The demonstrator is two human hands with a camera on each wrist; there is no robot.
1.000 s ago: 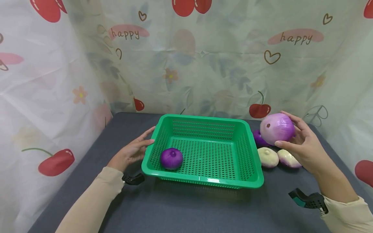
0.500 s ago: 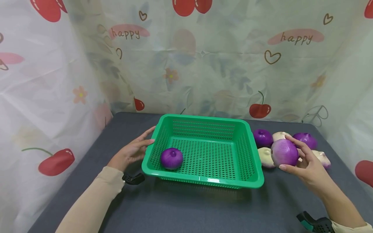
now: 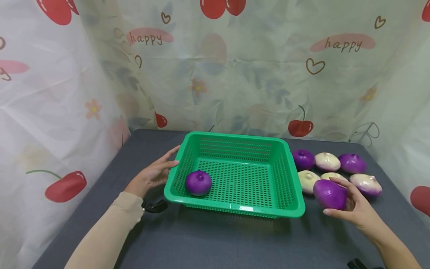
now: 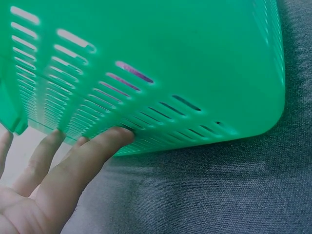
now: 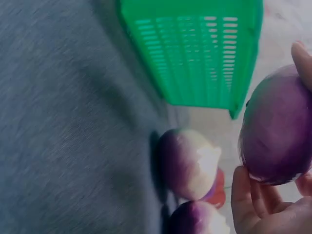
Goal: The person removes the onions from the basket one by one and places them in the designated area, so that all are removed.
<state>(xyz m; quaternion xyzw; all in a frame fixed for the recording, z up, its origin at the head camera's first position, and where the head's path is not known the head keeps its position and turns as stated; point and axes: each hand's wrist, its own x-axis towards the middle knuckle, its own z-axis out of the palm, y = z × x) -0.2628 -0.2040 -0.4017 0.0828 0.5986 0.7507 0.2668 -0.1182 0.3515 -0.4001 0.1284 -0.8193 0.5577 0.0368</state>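
My right hand (image 3: 356, 209) grips a purple onion (image 3: 330, 195) between thumb and fingers, above the table's right side. In the right wrist view this onion (image 5: 278, 126) fills the hand, fingers (image 5: 243, 195) on one side and thumb opposite. A green perforated basket (image 3: 233, 213) stands mid-table, one purple onion (image 3: 198, 183) in its near left corner. My left hand (image 3: 152, 175) rests at the basket's left side, its fingers extended. In the left wrist view, those fingers (image 4: 92, 151) touch the slotted basket wall (image 4: 204, 58).
Right of the basket, several onions lie in two rows: purple onions (image 3: 303, 160) and pale ones (image 3: 327, 161). The held onion partly covers a pale onion (image 3: 332, 175) behind it. A printed curtain (image 3: 231, 82) encloses the dark grey table (image 3: 215, 239).
My right hand has come down and toward me with the onion, which has turned to show a deeper purple side. More of the table onions are now uncovered. My left hand stays put.
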